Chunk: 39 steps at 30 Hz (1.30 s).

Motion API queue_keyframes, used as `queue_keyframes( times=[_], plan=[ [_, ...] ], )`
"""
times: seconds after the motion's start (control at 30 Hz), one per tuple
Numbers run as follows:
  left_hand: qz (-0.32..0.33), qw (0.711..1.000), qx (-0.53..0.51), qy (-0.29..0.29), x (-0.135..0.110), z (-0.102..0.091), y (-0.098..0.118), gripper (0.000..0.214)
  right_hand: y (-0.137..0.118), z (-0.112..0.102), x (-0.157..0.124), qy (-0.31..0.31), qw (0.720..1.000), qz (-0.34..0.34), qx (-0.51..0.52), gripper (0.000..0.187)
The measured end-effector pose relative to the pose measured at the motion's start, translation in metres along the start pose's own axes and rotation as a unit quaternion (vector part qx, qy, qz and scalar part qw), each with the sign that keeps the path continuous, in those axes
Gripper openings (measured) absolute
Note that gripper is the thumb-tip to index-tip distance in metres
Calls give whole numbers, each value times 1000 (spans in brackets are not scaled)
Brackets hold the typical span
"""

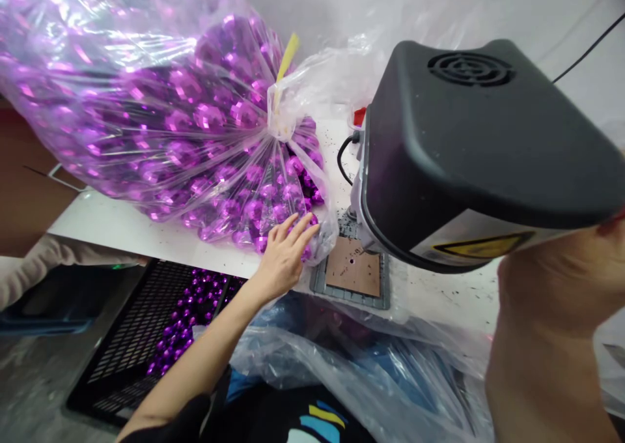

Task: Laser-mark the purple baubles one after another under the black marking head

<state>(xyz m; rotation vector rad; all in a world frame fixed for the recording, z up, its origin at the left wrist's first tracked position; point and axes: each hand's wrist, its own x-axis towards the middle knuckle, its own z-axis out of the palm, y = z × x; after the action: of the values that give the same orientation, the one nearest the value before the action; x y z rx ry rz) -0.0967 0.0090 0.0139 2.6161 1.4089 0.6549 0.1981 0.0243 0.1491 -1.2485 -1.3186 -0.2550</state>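
Observation:
A big clear plastic bag point(146, 98) full of shiny purple faceted balls lies on the white table point(122, 231), tied at its neck with a yellow strip point(287, 58). My left hand point(286, 254) reaches up to the bag's lower end, fingers stretched and resting against the plastic by the balls there. My right arm point(541, 339) rises at the right; its hand is hidden behind the black machine head point(478, 143).
Under the machine head sits a grey base with a brown plate point(352, 270). A black crate point(146, 339) holding more purple balls stands below the table. Crumpled clear plastic point(371, 371) lies over my lap. Another person's sleeve point(53, 260) shows at left.

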Motion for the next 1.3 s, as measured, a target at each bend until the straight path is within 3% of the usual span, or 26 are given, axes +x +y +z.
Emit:
queue_keyframes(
  times=[0.07, 0.13, 0.27, 0.37, 0.5, 0.67, 0.8, 0.9, 0.97, 1.03, 1.07, 1.13, 1.23, 1.3],
  plan=[
    [59, 992, 64, -96, 12, -13, -3, 74, -6, -2, 1, -19, 1000, -3, -15, 48],
    [77, 981, 124, -128, 18, -16, -8, 65, -13, -5, 2, -31, 999, -9, -33, 43],
    [13, 980, 187, -68, 9, 1, -14, 36, -20, -6, 3, -33, 999, -23, -33, 39],
    [-36, 986, 155, -43, -9, 12, -9, 49, -20, -5, 3, -34, 999, -17, -27, 38],
    [-78, 991, 66, -84, -19, 2, 6, 64, -18, -4, 5, -40, 999, -10, -20, 37],
    [-195, 976, 83, -52, 12, -11, 16, 34, -16, -1, 6, -32, 999, -12, -17, 39],
    [-234, 958, 120, -117, 40, 4, 20, 29, -14, 0, 6, -34, 999, -8, -3, 41],
    [-227, 957, 105, -150, 43, 10, 20, 30, -15, -2, 7, -44, 999, -7, -2, 40],
    [-229, 965, 42, -124, 38, 8, 17, 35, -18, -3, 7, -49, 999, 1, -5, 40],
    [-245, 965, -93, -29, 30, 2, 15, 45, -20, -3, 7, -51, 999, 5, -13, 42],
    [-255, 948, -188, 27, 26, -1, 15, 50, -21, -3, 7, -51, 999, 6, -16, 43],
    [-270, 872, -398, 95, 19, -7, 20, 55, -20, -2, 9, -50, 999, 13, -13, 42],
    [-278, 708, -648, 44, 13, -6, 36, 52, -16, 2, 12, -53, 998, 29, -1, 38],
    [-282, 628, -726, -2, 12, 2, 47, 46, -13, 4, 15, -51, 998, 32, 3, 37]
  ],
)
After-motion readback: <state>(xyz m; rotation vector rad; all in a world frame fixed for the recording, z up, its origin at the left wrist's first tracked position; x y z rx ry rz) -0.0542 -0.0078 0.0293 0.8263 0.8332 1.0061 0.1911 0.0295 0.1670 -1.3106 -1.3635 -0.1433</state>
